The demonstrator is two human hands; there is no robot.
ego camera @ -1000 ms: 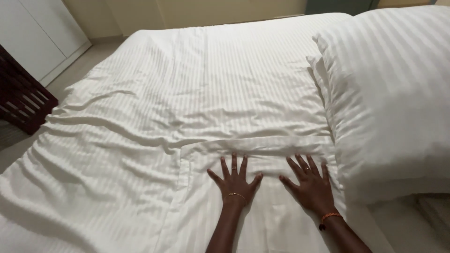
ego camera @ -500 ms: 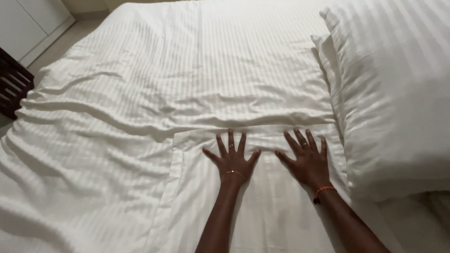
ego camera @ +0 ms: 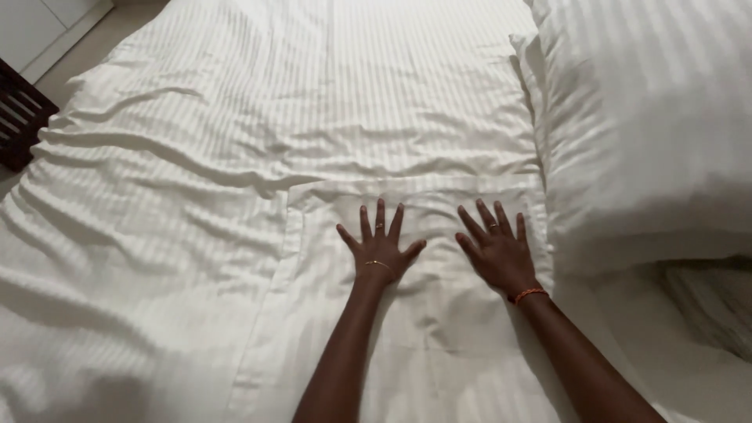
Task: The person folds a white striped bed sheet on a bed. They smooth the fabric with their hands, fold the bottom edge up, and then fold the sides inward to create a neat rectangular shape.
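Note:
My left hand [ego camera: 379, 248] lies flat with fingers spread on a folded white striped sheet [ego camera: 415, 313] that rests on top of the bed. My right hand [ego camera: 495, 248] presses flat beside it, fingers apart, an orange band at the wrist. Both palms rest just below the sheet's folded top edge [ego camera: 415, 190]. Under it spreads a wrinkled white striped duvet [ego camera: 235, 157]. Neither hand holds anything.
A large white striped pillow [ego camera: 650, 125] lies at the right, close to my right hand. A dark wooden slatted piece of furniture [ego camera: 19, 117] stands at the left edge beside the bed. Pale floor and a white cabinet [ego camera: 39, 23] show at the top left.
Both hands have slid a little further up the folded sheet, staying flat, and my view has dipped lower and closer over the bed.

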